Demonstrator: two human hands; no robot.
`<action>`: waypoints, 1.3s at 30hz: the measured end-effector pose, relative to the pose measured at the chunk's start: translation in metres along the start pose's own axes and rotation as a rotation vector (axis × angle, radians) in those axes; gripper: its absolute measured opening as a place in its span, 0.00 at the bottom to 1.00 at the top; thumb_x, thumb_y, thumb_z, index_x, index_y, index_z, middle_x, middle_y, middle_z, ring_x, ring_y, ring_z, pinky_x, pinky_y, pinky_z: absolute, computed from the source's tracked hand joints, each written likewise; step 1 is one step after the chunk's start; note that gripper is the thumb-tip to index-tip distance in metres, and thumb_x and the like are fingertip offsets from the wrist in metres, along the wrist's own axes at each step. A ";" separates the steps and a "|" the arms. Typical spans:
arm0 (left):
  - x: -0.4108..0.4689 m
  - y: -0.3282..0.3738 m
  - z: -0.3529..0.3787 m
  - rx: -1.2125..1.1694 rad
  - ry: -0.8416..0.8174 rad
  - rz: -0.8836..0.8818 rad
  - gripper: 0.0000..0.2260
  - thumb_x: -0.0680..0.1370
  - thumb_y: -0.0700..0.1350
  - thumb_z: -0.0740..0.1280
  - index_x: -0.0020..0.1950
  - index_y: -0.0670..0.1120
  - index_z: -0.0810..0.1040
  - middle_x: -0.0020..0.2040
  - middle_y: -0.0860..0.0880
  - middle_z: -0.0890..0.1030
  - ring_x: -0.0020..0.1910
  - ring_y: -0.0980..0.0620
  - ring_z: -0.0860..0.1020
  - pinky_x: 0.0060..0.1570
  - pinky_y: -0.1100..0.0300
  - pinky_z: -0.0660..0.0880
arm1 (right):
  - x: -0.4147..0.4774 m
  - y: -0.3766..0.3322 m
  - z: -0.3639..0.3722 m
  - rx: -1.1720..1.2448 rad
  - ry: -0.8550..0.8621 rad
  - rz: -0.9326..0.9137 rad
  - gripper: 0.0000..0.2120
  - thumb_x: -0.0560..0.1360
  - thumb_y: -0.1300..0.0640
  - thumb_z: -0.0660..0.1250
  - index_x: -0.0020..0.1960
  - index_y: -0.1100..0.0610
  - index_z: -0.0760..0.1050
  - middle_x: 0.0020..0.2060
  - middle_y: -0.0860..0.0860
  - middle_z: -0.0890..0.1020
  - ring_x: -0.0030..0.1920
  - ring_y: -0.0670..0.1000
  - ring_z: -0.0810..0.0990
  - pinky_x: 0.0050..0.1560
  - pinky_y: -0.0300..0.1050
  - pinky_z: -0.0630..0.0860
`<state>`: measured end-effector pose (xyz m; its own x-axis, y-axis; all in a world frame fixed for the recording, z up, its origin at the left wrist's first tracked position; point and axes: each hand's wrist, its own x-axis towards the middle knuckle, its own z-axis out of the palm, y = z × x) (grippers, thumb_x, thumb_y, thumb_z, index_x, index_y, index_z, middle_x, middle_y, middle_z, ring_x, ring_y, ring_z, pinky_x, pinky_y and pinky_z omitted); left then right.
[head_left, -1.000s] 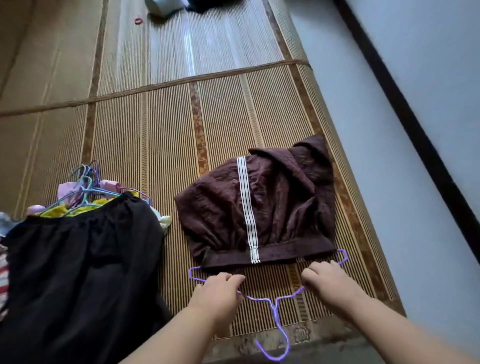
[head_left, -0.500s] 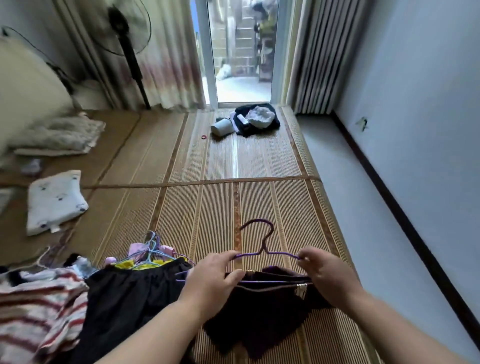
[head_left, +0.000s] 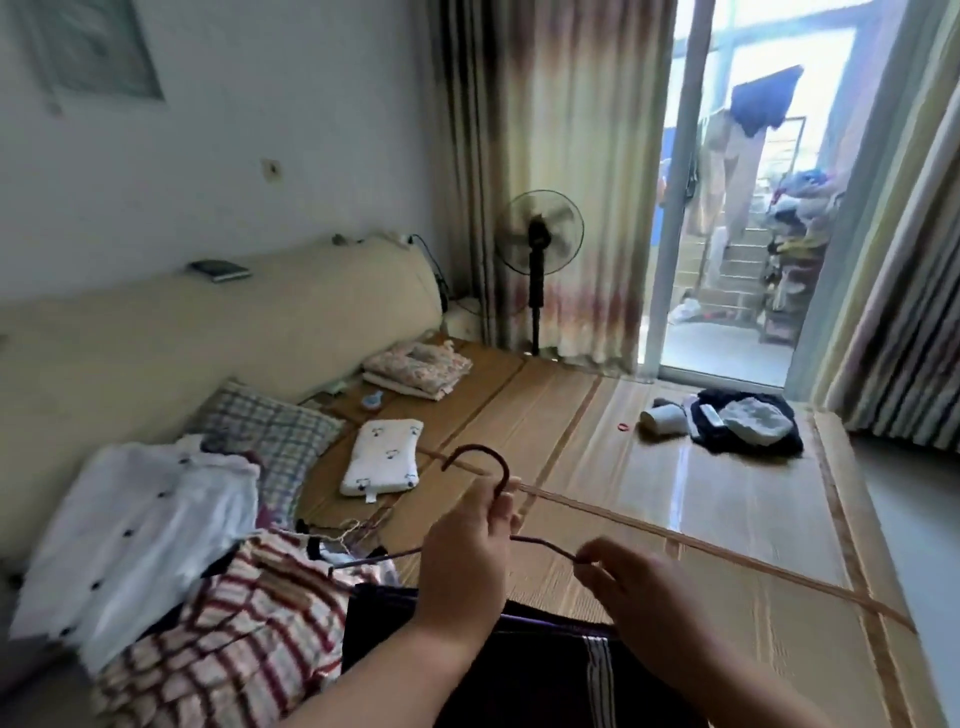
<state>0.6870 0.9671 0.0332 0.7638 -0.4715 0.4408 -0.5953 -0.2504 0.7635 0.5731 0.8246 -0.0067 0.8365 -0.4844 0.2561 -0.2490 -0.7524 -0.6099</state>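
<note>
A bedroom is shown: a woven mat (head_left: 701, 519) is spread over a low platform, a standing fan (head_left: 537, 234) is set before the curtain (head_left: 561, 156), and washing is seen on a line beyond the glass door. At the left, a white shirt (head_left: 135, 519) and a striped garment (head_left: 234, 629) are heaped beside a checked pillow (head_left: 270, 431), and a small pillow (head_left: 382, 457) is laid on the mat.

A wire hanger (head_left: 477, 450) is held up near the bottom centre, above the mat. Its neck, just below the hook, is gripped by the curled fingers of the left hand (head_left: 462, 566), and its right shoulder is pinched by the right hand (head_left: 639, 587). A dark garment (head_left: 519, 670) with a white stripe is hung from it, directly under both hands. The hanger is probably steadied at two points so that the cloth is kept from sliding, and the hook is left free and upward, ready to be caught on a line.
</note>
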 end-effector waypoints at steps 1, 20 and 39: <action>0.003 0.000 -0.014 0.025 0.057 -0.029 0.07 0.80 0.45 0.60 0.52 0.50 0.78 0.35 0.56 0.79 0.37 0.59 0.79 0.40 0.57 0.76 | 0.007 -0.014 0.004 0.006 -0.039 -0.068 0.09 0.74 0.46 0.67 0.52 0.37 0.70 0.27 0.34 0.76 0.28 0.38 0.73 0.32 0.36 0.70; -0.101 0.086 -0.354 0.513 0.850 -0.205 0.10 0.80 0.51 0.60 0.39 0.57 0.74 0.31 0.57 0.78 0.34 0.60 0.77 0.42 0.61 0.72 | 0.066 -0.326 0.053 0.363 -0.739 -0.792 0.11 0.76 0.58 0.66 0.35 0.55 0.75 0.26 0.50 0.76 0.28 0.43 0.71 0.32 0.37 0.67; -0.223 0.121 -0.676 0.804 1.490 -0.190 0.09 0.81 0.44 0.57 0.49 0.52 0.77 0.32 0.53 0.75 0.34 0.55 0.74 0.37 0.64 0.69 | -0.092 -0.665 0.117 0.751 -1.109 -1.156 0.10 0.80 0.58 0.59 0.44 0.55 0.77 0.38 0.49 0.85 0.38 0.43 0.82 0.33 0.26 0.70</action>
<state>0.6130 1.6134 0.3461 0.1098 0.6377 0.7624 -0.0846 -0.7583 0.6464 0.7184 1.4219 0.2880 0.3923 0.8386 0.3779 0.6437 0.0432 -0.7640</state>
